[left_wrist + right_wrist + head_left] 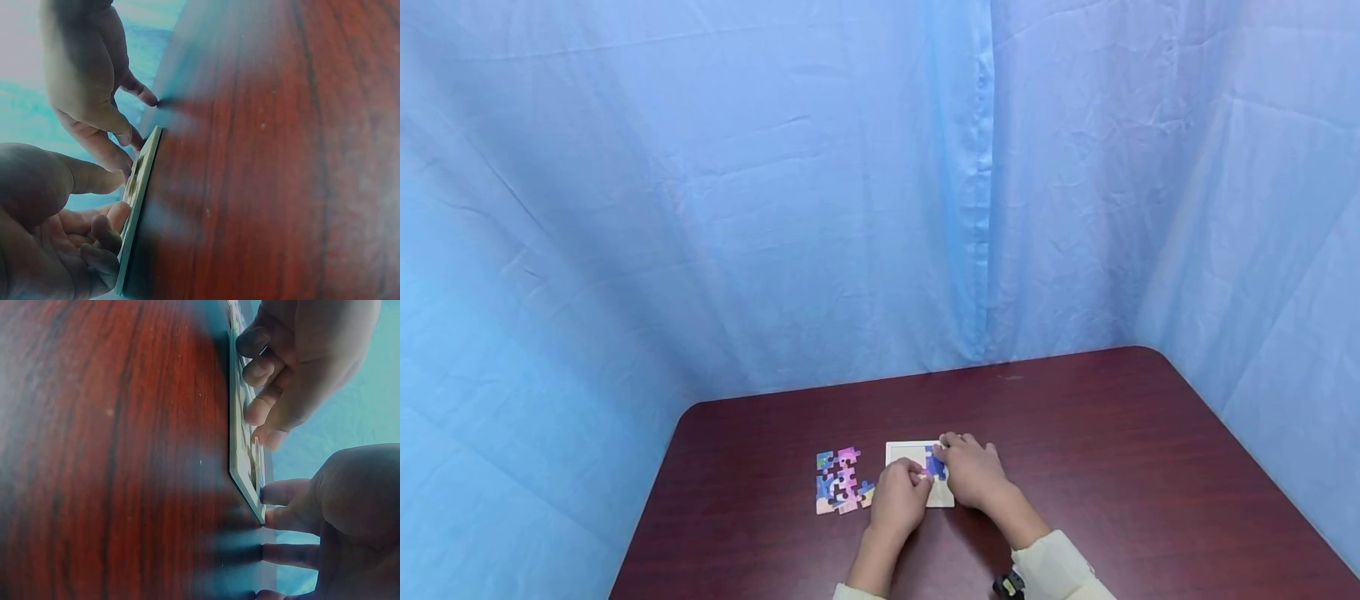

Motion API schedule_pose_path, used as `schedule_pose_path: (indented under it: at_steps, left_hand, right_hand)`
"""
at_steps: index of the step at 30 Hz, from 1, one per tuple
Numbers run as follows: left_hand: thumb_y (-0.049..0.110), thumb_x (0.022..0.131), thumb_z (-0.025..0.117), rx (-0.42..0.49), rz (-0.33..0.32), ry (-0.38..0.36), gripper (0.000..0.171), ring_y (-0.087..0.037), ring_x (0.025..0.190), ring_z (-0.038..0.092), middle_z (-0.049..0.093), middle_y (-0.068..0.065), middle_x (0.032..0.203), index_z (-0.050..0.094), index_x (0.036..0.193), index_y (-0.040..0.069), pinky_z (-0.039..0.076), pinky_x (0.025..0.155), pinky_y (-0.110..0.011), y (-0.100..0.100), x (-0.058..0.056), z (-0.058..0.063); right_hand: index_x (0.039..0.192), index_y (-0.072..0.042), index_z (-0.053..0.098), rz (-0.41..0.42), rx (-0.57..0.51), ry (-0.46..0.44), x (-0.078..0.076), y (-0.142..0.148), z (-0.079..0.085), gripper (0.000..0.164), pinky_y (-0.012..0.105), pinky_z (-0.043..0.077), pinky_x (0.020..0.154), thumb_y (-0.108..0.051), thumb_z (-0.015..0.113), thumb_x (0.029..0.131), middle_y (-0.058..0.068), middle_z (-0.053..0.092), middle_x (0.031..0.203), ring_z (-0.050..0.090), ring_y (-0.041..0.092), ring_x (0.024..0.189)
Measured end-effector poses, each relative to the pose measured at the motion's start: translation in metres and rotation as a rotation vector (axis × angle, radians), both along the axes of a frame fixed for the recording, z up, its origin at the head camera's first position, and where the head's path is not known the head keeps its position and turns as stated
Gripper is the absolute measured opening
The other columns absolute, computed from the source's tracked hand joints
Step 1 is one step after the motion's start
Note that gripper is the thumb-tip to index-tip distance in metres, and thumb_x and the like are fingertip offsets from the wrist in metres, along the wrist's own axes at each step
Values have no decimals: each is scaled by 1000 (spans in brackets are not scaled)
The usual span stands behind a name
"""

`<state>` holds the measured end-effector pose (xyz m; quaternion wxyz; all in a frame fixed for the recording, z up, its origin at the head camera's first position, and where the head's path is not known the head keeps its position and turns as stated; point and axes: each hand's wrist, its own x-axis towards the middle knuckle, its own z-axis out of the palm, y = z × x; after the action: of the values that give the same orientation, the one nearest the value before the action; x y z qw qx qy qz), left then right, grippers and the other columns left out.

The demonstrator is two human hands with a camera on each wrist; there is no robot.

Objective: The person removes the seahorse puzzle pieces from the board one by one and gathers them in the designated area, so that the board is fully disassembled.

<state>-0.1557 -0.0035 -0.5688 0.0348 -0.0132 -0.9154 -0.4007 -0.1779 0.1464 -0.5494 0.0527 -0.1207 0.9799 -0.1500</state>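
Observation:
A shallow puzzle tray with a pale rim point(904, 443) lies on the table, with blue-and-purple pieces point(936, 467) set in its right part. Over its near left side, my left hand point(898, 500) pinches a small jigsaw piece point(257, 450) between thumb and index finger, low over the tray. The other left fingers are curled in. My right hand point(973, 473) rests at the tray's right edge, fingers extended, some tips on the tray and others on the table. Much of the held piece is hidden by the fingers.
Several loose jigsaw pieces point(847, 478), pink, blue and yellow, lie left of the tray on the dark red-brown table point(760, 533). Blue curtains point(820, 208) hang behind the table and along its sides. A black device point(1008, 585) sits at the right wrist.

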Motion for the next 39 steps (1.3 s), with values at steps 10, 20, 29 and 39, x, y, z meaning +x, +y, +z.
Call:
schedule_pose_path:
  at_steps: [10, 20, 29, 39]
  left_hand:
    - [15, 84, 82, -38, 23, 4, 12, -5, 65, 60, 70, 6, 72, 74, 91, 9, 47, 60, -26, 0, -4, -2]
    - [23, 79, 87, -98, 42, 32, 20, -5, 63, 58, 68, 6, 72, 71, 87, 14, 42, 56, -26, 1, -4, -6]
    - [27, 80, 83, -103, 54, -12, 16, -2, 62, 56, 66, 12, 70, 72, 87, 17, 41, 56, -27, 0, -6, -5]
    - [34, 79, 81, -124, 48, -35, 20, -2, 61, 54, 65, 13, 69, 71, 86, 19, 39, 55, -27, -3, -7, -7]
  right_hand:
    - [140, -11, 69, -5, 10, -1, -1, -1, -1, 49, 75, 41, 108, 3, 56, 95, 12, 60, 152, 53, 38, 143]
    - [140, -11, 69, -2, -1, -8, 1, 0, 1, 50, 77, 40, 108, 5, 55, 94, 13, 60, 153, 53, 38, 143]
    - [139, -10, 70, 3, 0, -2, 1, -1, 2, 49, 77, 41, 107, 5, 56, 94, 13, 60, 152, 54, 38, 141]
    - [139, -12, 70, 9, 13, -2, 1, -1, 1, 49, 75, 42, 106, 3, 57, 95, 12, 60, 151, 54, 37, 140]
